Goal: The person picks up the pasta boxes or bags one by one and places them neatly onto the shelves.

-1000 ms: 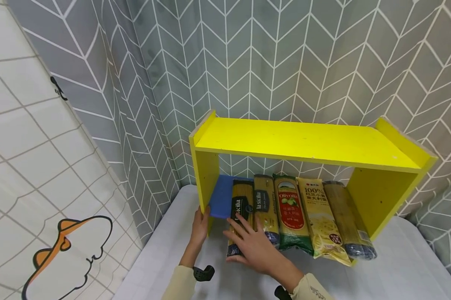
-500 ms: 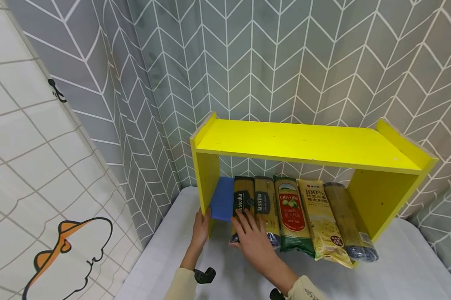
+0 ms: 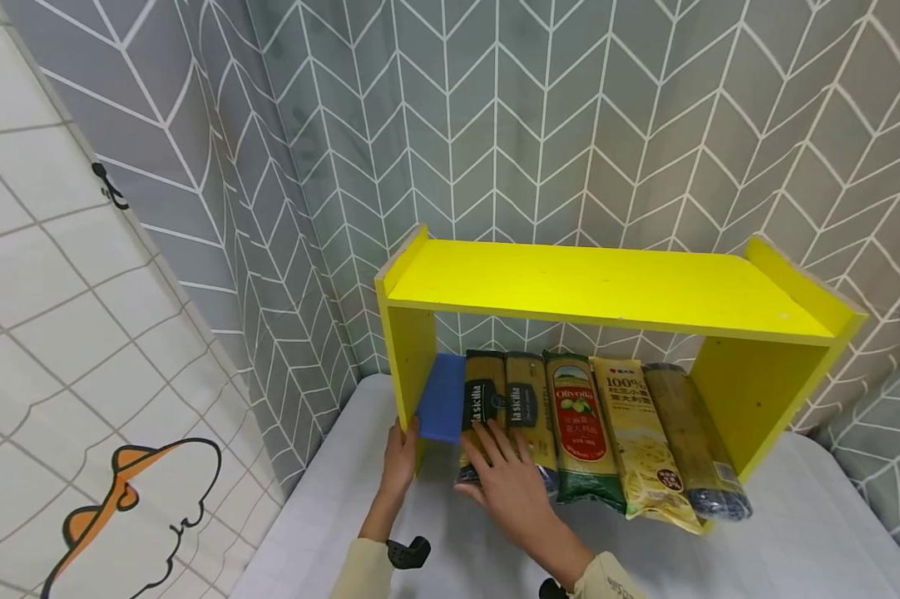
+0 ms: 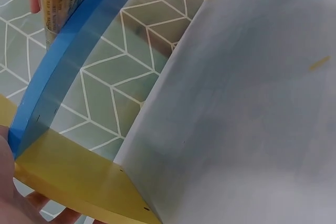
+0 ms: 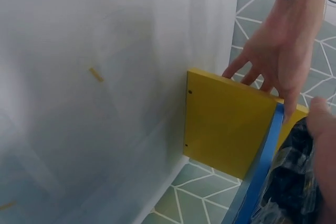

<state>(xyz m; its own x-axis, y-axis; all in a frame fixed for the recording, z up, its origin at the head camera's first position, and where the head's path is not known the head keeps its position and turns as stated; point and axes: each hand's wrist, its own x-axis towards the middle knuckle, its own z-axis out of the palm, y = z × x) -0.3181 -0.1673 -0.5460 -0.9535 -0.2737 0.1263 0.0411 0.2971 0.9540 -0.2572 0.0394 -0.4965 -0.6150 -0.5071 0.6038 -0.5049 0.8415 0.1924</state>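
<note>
In the head view my left hand [image 3: 399, 456] grips the front edge of the left side panel [image 3: 412, 358] of a yellow shelf unit [image 3: 607, 279]. The left wrist view has its fingers [image 4: 65, 216] on the panel's outer side. My right hand [image 3: 516, 491] rests with outstretched fingers on the leftmost spaghetti pack [image 3: 483, 374], which has a black "la sicilia" label. Its thumb [image 5: 320, 116] lies at the pack's near end. This pack lies on the blue shelf board [image 3: 442, 399], beside a second la sicilia pack [image 3: 526, 374].
Farther right lie a red-and-green Olivoila pack [image 3: 579, 416], a pale yellow pasta pack [image 3: 633, 408] and a clear-wrapped spaghetti pack [image 3: 689, 433]. Their near ends overhang the board's front. Under the unit is a white-covered table [image 3: 450, 549], with a patterned curtain [image 3: 495, 125] behind.
The leftmost spaghetti pack has slid back and straightened alongside its neighbour, under my right hand. That hand has shifted slightly, its fingers now higher on the pack. My left hand keeps its grip.
</note>
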